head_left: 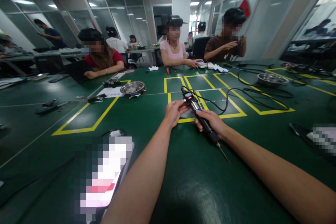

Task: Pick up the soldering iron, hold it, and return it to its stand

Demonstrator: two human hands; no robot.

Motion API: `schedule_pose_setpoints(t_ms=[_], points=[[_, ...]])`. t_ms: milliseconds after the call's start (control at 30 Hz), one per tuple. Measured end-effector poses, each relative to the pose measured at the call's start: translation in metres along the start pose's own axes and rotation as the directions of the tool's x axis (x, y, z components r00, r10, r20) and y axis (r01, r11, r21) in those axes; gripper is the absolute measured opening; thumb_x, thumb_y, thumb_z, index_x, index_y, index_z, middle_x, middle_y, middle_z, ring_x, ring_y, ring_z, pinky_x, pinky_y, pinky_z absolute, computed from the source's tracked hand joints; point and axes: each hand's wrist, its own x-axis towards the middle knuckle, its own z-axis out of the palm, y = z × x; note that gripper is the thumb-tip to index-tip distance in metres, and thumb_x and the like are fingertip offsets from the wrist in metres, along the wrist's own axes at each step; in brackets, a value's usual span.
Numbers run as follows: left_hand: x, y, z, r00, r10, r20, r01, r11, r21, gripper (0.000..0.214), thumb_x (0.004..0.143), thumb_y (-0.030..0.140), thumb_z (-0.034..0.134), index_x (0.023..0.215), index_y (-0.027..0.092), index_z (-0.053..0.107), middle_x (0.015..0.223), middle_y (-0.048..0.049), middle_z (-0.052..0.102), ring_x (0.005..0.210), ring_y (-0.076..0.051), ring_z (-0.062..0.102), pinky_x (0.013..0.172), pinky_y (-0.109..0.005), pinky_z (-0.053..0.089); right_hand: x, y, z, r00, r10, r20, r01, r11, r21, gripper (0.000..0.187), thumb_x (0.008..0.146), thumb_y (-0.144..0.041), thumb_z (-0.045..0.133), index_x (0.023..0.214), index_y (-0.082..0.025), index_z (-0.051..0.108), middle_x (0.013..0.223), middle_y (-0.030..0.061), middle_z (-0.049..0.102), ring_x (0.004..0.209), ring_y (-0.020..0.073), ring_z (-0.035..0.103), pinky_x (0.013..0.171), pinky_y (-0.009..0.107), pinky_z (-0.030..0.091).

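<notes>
A black electric screwdriver (197, 112) lies slanted above the green table (189, 182), its thin bit pointing toward me. My right hand (213, 123) is wrapped round its body. At the upper end, near the red part where the black cable (236, 94) enters, my left hand (175, 111) pinches the tool with its fingertips. The cable loops away to the right across the yellow floor-tape rectangles (210, 91).
A phone (105, 175) lies at my near left. A metal bowl (132, 87) sits left of centre, another bowl (271, 78) at the far right. Three people sit along the far edge, with small tools and white gloves (217, 67) before them. Cables cross the right side.
</notes>
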Motion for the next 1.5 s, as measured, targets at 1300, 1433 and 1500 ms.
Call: schedule_pose_setpoints(t_ms=[1300,1433,1500], points=[[0.0016,-0.0027,-0.0028,0.998,-0.035,0.059,0.039,0.997,-0.071,0.007,0.083,0.013,0.066,0.085,0.007,0.062,0.093,-0.0162,0.074,0.091,-0.023,0.072,0.097,-0.044,0.052,-0.0016,-0.0008,-0.0011,1.000,-0.027,-0.006,0.027,0.998,0.057,0.030,0.082,-0.041,0.070,0.093,-0.016,0.057,0.070,0.0024,0.063,0.048,0.0110,0.054,0.043,0.024,0.049],[0.0013,-0.0021,-0.0021,0.998,-0.042,0.054,0.045,0.997,-0.069,0.007,0.082,0.011,0.067,0.084,0.006,0.063,0.093,-0.0163,0.074,0.090,-0.023,0.072,0.097,-0.043,0.053,-0.0022,-0.0010,-0.0008,1.000,-0.023,-0.003,0.023,0.999,0.049,0.030,0.082,-0.041,0.069,0.094,-0.017,0.057,0.070,0.0021,0.063,0.047,0.0108,0.053,0.043,0.024,0.049],[0.0013,-0.0013,-0.0020,0.998,-0.050,0.032,0.052,0.997,-0.057,0.007,0.082,0.012,0.067,0.084,0.006,0.063,0.090,-0.0156,0.074,0.086,-0.022,0.073,0.096,-0.043,0.053,-0.0021,-0.0008,-0.0009,1.000,-0.029,0.010,0.029,0.999,0.036,0.030,0.083,-0.041,0.069,0.095,-0.017,0.056,0.070,0.0019,0.063,0.047,0.0108,0.053,0.043,0.024,0.049]])
